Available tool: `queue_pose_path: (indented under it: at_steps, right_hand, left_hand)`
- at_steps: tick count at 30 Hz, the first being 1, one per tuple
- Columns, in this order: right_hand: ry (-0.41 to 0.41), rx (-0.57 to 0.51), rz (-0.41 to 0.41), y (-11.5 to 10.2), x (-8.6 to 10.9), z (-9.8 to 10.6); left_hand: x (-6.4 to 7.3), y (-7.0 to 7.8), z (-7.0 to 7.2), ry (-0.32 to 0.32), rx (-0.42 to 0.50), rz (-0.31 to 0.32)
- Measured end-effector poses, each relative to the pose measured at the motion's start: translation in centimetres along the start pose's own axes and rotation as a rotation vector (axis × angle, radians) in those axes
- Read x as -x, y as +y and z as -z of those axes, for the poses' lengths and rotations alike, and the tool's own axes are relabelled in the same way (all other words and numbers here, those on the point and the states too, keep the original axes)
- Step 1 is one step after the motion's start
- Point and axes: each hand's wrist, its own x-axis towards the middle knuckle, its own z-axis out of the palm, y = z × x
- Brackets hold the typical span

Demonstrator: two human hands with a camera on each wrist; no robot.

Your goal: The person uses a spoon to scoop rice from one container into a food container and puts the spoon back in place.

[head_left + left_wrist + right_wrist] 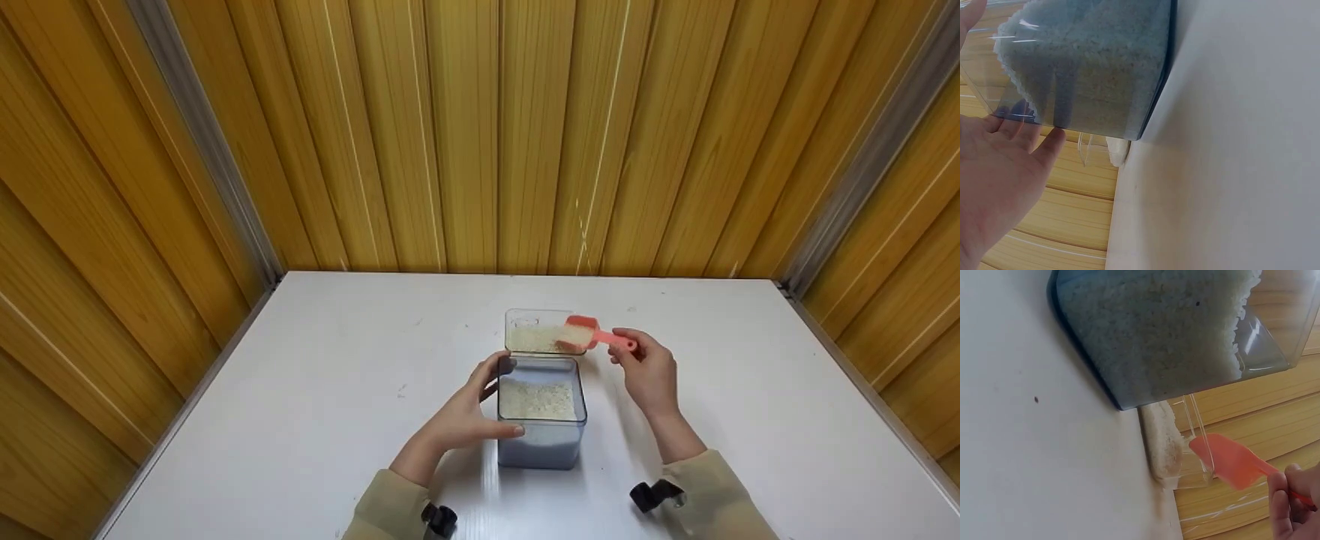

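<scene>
My left hand (465,416) holds a tall clear, bluish container (540,450), its thumb along the near side and fingers around the far left corner. White rice grains (538,401) partly fill it. In the left wrist view fingertips (1053,143) press its wall. My right hand (651,375) pinches the handle of a pink-red scoop (611,339). The scoop carries rice and tilts over the right side of a smaller clear box (536,315), just behind the container. In the right wrist view, rice (1161,439) lies heaped inside that box.
The white table (337,390) carries both containers near its middle. Wood-patterned panels (465,135) stand behind it and at both sides. A small dark speck (1036,399) lies on the tabletop. Black devices (656,495) are strapped at both sleeves.
</scene>
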Motion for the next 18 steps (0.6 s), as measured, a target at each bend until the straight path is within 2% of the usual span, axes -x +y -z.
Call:
queue_pose_path:
  at_steps: [12,18]
  right_hand:
    - [0.032,0.274,0.306,-1.3,0.6,0.7]
    - [0.048,0.356,0.414,-1.5,0.8,0.8]
  left_hand:
    - [0.1,-0.2,0.0,0.001,-0.005,-0.001]
    - [0.0,-0.1,-0.1,0.003,-0.002,-0.007]
